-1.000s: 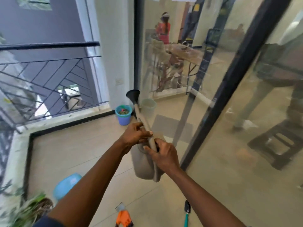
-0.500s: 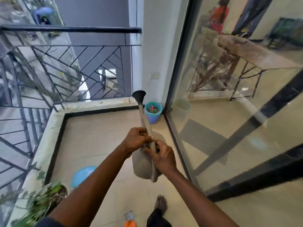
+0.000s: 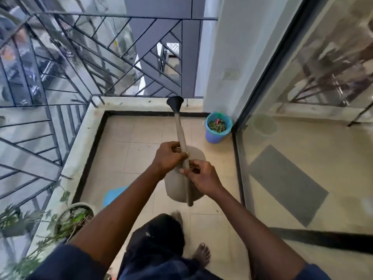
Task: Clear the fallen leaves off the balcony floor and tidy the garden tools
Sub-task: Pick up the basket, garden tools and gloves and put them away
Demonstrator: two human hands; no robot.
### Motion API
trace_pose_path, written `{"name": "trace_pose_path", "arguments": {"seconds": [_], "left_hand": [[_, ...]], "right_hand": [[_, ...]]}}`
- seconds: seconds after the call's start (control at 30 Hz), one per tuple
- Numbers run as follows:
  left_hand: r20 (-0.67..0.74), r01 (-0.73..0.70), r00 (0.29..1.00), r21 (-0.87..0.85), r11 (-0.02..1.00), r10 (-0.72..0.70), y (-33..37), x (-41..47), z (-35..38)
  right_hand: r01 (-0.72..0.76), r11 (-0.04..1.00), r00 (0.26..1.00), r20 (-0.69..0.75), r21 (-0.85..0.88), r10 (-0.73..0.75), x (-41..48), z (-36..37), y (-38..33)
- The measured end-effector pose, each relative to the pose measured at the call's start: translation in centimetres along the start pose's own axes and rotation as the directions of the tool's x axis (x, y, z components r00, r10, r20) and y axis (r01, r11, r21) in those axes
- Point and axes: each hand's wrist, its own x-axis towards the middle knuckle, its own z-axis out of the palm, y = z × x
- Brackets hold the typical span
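I hold a grey watering can [image 3: 175, 188] up in front of me over the balcony floor. Its long spout, ending in a black rose [image 3: 174, 102], points away from me. My left hand [image 3: 169, 155] grips the spout partway along. Just behind it, my right hand [image 3: 201, 175] is curled round the can's top, by the handle. A small blue bucket [image 3: 217, 134] with fallen leaves inside stands in the far corner by the white wall.
A black metal railing [image 3: 113, 57] borders the far and left sides of the tiled floor. A glass sliding door [image 3: 292, 138] runs along the right. A potted plant [image 3: 74, 217] and a blue lid-like thing [image 3: 113, 196] lie at lower left. My bare feet [image 3: 201, 254] stand on the tiles.
My view has swung left and downward, from the glass door toward the railing and the floor. Both hands have kept their hold on the watering can; the orange tool has dropped out of sight.
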Motion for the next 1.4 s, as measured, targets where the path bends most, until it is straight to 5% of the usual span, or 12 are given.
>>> {"name": "trace_pose_path", "arguments": {"seconds": [0.37, 0.77, 1.0, 1.17, 1.4], "left_hand": [[0.062, 0.194, 0.981, -0.18, 0.964, -0.186, 3.5, 19.9, -3.9], [0.12, 0.371, 0.922, -0.013, 0.928, -0.367, 5.9, 38.5, -2.0], [0.137, 0.44, 0.871, 0.209, 0.873, -0.472, 2.4, 50.8, 2.6], [0.201, 0.338, 0.861, 0.461, 0.82, -0.468, -3.9, 59.8, 6.9], [0.208, 0.265, 0.874, 0.555, 0.789, -0.439, -14.5, 70.5, 11.8]], "right_hand": [[-0.14, 0.988, 0.99, 0.025, 0.06, 0.138, 19.7, -0.7, -3.6], [-0.326, 0.939, 0.945, 0.057, 0.11, 0.322, 36.6, -2.9, -2.3], [-0.411, 0.911, 0.904, 0.132, 0.018, 0.405, 47.7, -4.1, 4.2], [-0.421, 0.905, 0.895, 0.129, -0.069, 0.426, 55.9, -2.9, 12.1], [-0.431, 0.884, 0.896, 0.027, -0.18, 0.443, 65.4, 1.2, 23.7]]}}
